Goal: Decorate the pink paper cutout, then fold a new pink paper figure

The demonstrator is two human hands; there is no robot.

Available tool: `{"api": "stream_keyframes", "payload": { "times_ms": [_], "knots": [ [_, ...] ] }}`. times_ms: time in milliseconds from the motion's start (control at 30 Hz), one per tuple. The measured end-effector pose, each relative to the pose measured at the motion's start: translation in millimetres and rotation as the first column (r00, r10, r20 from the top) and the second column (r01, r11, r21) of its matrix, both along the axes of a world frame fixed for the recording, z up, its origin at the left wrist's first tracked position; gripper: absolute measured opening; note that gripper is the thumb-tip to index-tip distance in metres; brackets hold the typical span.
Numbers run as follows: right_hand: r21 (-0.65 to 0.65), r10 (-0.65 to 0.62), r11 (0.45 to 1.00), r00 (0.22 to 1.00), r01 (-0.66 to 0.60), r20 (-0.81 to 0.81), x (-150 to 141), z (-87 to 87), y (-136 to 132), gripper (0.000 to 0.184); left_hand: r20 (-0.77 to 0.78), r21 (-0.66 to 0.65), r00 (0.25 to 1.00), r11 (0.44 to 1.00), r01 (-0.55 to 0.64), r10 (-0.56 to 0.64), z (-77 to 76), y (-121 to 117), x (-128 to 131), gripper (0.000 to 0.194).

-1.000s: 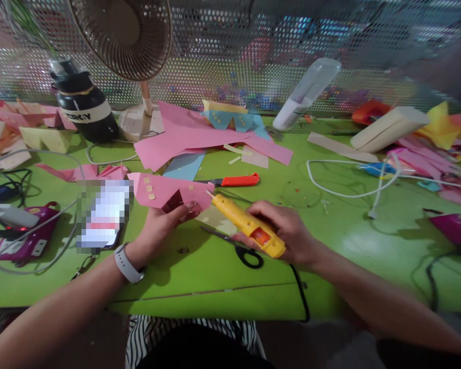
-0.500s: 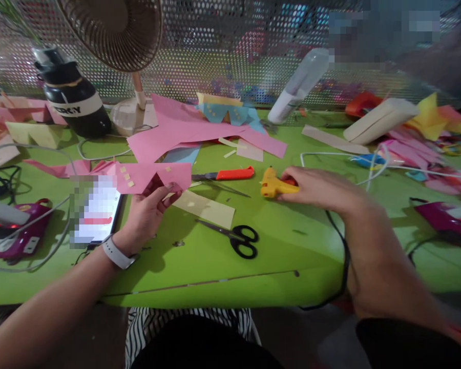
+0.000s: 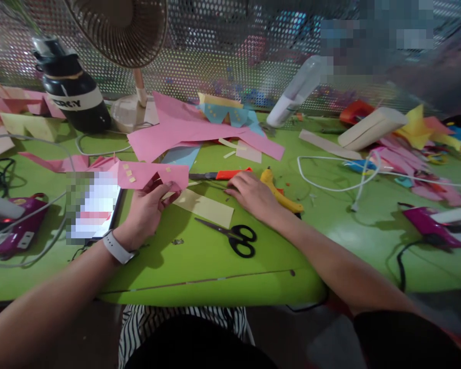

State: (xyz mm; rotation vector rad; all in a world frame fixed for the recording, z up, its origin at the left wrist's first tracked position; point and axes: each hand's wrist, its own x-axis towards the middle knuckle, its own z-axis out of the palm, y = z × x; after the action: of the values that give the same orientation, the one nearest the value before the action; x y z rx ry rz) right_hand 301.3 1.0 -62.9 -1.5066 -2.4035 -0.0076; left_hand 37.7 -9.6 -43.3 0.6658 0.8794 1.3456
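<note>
My left hand [image 3: 148,205] pinches the lower edge of a folded pink paper piece [image 3: 142,173] with a V-shaped notch and small yellow squares stuck on it. My right hand [image 3: 251,193] reaches low over the table, fingers bent and slightly apart, beside the orange handle of a utility knife [image 3: 225,175]. Its fingertips are over the end of a thin pointed metal tool; contact is unclear. A yellow glue gun [image 3: 278,193] lies just right of that hand, partly behind the wrist. Below are a pale yellow paper strip [image 3: 209,207] and black-handled scissors [image 3: 241,240].
A phone [image 3: 96,205] lies left, near a purple power strip [image 3: 19,225] with cables. Behind stand a fan [image 3: 128,110], a dark bottle [image 3: 75,97] and pink paper sheets [image 3: 184,125]. To the right are a white cable [image 3: 326,189], paper scraps and another purple power strip [image 3: 426,225].
My right hand has let go of the glue gun, which now lies on the table, and has moved left to the utility knife and metal tool. My left hand still holds the pink paper.
</note>
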Motion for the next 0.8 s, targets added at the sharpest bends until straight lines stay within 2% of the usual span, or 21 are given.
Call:
{"api": "stream_keyframes", "payload": {
  "times_ms": [100, 167, 233, 300, 367, 433, 500, 600, 700, 800],
  "knots": [
    [-0.066, -0.05, 0.997, 0.99, 0.041, -0.132, 8, 2.8, 1, 0.01, -0.004, -0.008, 1.0, 1.0, -0.016, 0.016, -1.6, 0, -1, 0.023],
    [-0.195, -0.121, 0.979, 0.942, 0.061, -0.312, 12, 9.9, -2, 0.009, 0.0, -0.005, 1.0, 1.0, -0.021, 0.021, -2.2, -1, 0, 0.023],
    [-0.361, -0.202, 0.933, 0.828, 0.0, -0.523, 14, 18.2, -5, 0.013, 0.005, -0.002, 1.0, 1.0, -0.014, 0.014, -2.8, -2, 0, 0.025],
    [-0.491, -0.299, 0.865, 0.684, -0.099, -0.665, 12, 26.1, -8, 0.023, 0.009, 0.0, 1.0, 1.0, -0.004, 0.004, -3.4, -2, 1, 0.025],
    [-0.575, -0.392, 0.801, 0.581, -0.165, -0.713, 8, 32.8, -10, 0.027, 0.017, -0.009, 1.0, 1.0, -0.001, 0.001, -4.0, -2, 1, 0.024],
    [-0.632, -0.448, 0.744, 0.541, -0.216, -0.712, 3, 37.8, -11, 0.029, 0.027, -0.019, 1.0, 1.0, 0.0, 0.0, -4.5, -1, 1, 0.023],
    [-0.661, -0.441, 0.701, 0.565, -0.269, -0.697, -1, 41.1, -13, 0.036, 0.031, -0.021, 0.999, 1.0, -0.005, 0.005, -4.9, -1, 1, 0.025],
    [-0.686, -0.372, 0.66, 0.66, -0.306, -0.653, -5, 43.4, -14, 0.047, 0.017, -0.024, 1.0, 1.0, -0.01, 0.01, -5.5, 0, 0, 0.026],
    [-0.708, -0.3, 0.61, 0.724, -0.355, -0.621, -8, 43.7, -13, 0.048, 0.0, -0.026, 1.0, 1.0, -0.006, 0.006, -6.3, 0, 0, 0.025],
    [-0.755, -0.254, 0.526, 0.775, -0.392, -0.579, -10, 42.9, -10, 0.048, -0.002, -0.036, 1.0, 0.999, 0.002, -0.002, -7.2, 1, -1, 0.025]
  ]
}}
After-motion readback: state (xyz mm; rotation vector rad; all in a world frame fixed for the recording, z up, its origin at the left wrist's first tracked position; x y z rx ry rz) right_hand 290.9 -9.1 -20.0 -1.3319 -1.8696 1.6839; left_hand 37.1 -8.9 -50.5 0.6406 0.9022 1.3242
